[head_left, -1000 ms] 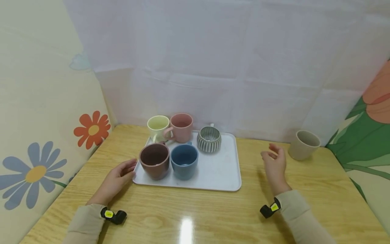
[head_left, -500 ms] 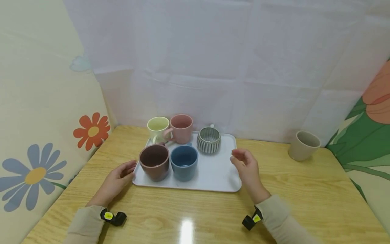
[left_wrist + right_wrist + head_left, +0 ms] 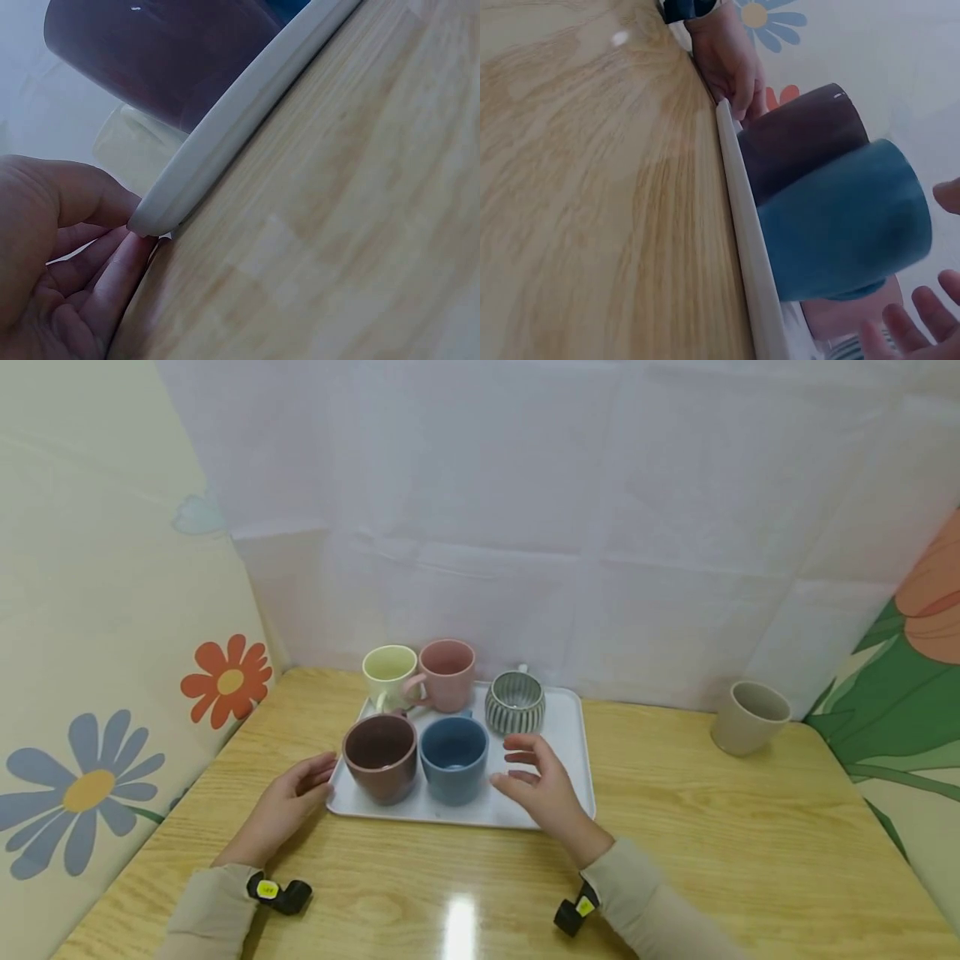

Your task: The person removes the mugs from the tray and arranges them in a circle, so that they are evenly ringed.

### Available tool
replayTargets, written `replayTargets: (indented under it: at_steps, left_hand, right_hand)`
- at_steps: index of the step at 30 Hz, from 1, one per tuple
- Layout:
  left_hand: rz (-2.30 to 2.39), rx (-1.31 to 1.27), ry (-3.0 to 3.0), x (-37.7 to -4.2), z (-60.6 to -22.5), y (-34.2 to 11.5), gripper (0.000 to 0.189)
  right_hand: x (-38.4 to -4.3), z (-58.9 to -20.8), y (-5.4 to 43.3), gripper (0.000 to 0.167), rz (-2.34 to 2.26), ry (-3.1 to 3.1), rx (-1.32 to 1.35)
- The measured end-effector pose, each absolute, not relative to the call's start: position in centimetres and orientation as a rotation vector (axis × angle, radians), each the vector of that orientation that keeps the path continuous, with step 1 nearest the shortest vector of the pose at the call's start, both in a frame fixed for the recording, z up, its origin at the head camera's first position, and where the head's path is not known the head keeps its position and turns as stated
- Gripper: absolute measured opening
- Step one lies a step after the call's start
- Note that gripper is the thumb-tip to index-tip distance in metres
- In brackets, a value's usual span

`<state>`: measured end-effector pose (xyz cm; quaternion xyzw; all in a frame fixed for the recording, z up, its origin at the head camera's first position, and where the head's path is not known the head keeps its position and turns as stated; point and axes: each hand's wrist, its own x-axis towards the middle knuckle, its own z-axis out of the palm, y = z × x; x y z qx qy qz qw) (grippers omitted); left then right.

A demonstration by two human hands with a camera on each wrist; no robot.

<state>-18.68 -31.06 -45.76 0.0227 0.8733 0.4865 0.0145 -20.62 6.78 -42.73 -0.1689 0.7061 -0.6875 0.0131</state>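
Note:
My left hand point(image 3: 283, 806) pinches the left front corner of a white tray point(image 3: 567, 727), thumb at the rim point(image 3: 217, 139) and fingers below it in the left wrist view. Over the tray, my right hand point(image 3: 546, 789) holds nothing; its fingers are spread and loosely bent, just right of a blue mug point(image 3: 453, 777). Left of that mug stands a dark brown mug point(image 3: 384, 777). Behind them are a pale yellow-green mug point(image 3: 388, 681) and a pink mug point(image 3: 452, 681). A grey ribbed cup point(image 3: 514, 714) stands beyond my right fingertips.
A beige cup point(image 3: 742, 727) stands alone at the right back of the wooden table point(image 3: 675, 777). White cloth point(image 3: 637, 568) hangs behind the table. Flower-printed sheets stand at both sides.
My right hand has moved left from beside the beige cup, across the tray's right edge, to near the blue mug. The left hand has stayed at the tray's corner; the cups have not moved.

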Motion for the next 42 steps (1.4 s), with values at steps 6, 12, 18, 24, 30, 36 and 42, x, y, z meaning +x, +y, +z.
replayTargets:
  at_steps: [6,12,18,24,30,36,42]
  left_hand:
    - [1.525,0.067,2.707,-18.7,-45.8,-31.2,0.055]
    - [1.521,0.064,2.698,-18.8,-45.8,-31.3,0.056]
    - [1.55,0.097,2.68,-18.7,-45.7,-31.5,0.058]
    - [1.572,0.149,2.623,-18.7,-45.7,-32.0,0.066]
    - [1.661,0.165,2.501,-18.9,-45.6,-32.4,0.077]
    - [1.674,0.177,2.475,-19.0,-45.5,-32.4,0.08]
    - [1.665,0.175,2.465,-19.1,-45.8,-32.6,0.083]
  right_hand:
    - [-20.7,-43.0,5.3,0.07,-2.055,2.16,-0.512]
    - [-21.0,-43.4,4.3,0.078,-2.031,2.147,-0.511]
    - [-21.3,-43.7,3.5,0.082,-2.032,2.147,-0.476]
    - [-21.5,-44.1,3.0,0.085,-2.052,2.146,-0.443]
    - [-21.7,-44.3,2.6,0.087,-2.075,2.136,-0.427]
    - [-21.9,-44.5,2.3,0.091,-2.078,2.147,-0.446]
    - [-21.9,-44.6,2.2,0.092,-2.071,2.151,-0.459]
